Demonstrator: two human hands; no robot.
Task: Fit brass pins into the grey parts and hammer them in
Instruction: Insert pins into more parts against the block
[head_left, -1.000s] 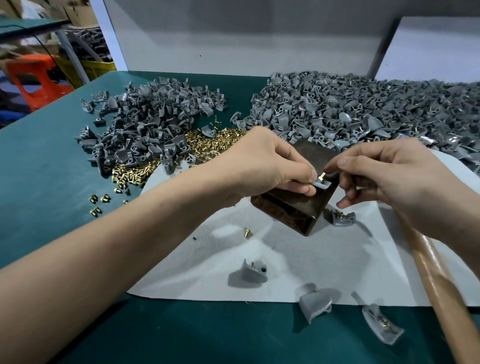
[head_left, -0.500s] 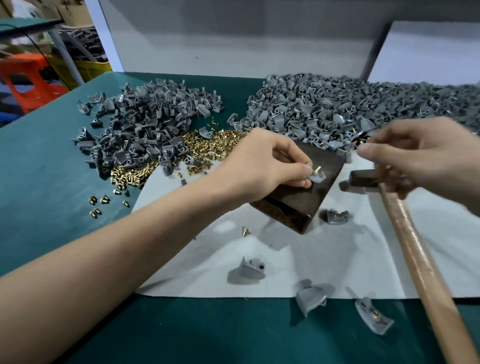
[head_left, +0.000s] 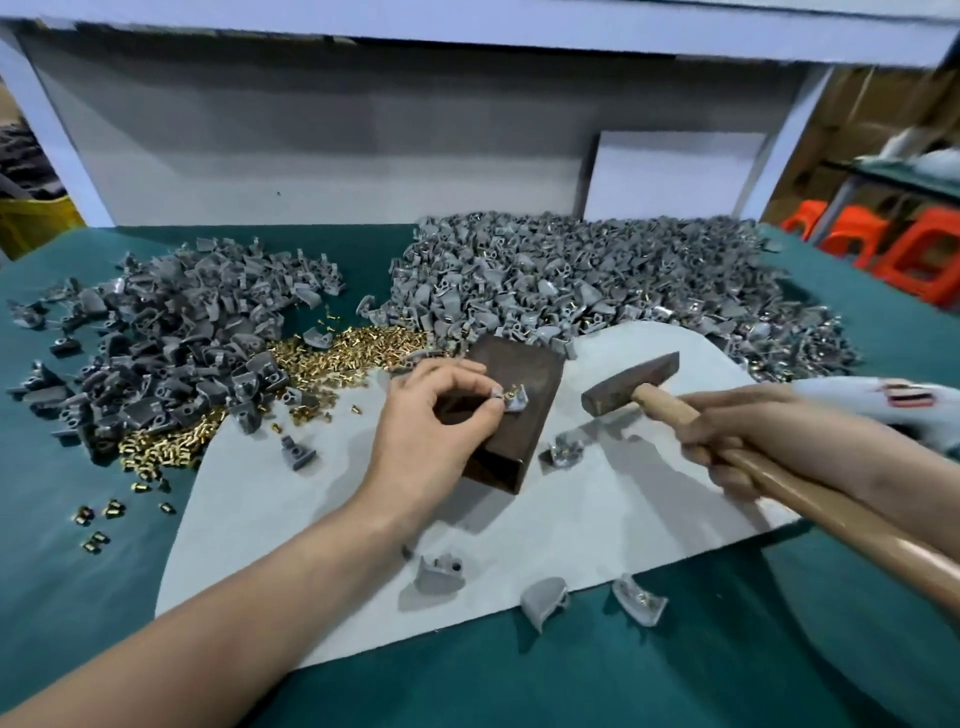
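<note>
While left hand (head_left: 431, 415) pinches grey part (head_left: 514, 399), right hand (head_left: 737, 436) grips hammer (head_left: 631, 382).

No writing, number or brand is showing clearly enough to be read. A white object (head_left: 857, 401) is lying at the right edge of the worktop (head_left: 675, 675), and it is carrying a small red and dark mark (head_left: 905, 399). The mark is blurring into a few stripes, so it cannot be told whether it is lettering or a logo.
</note>
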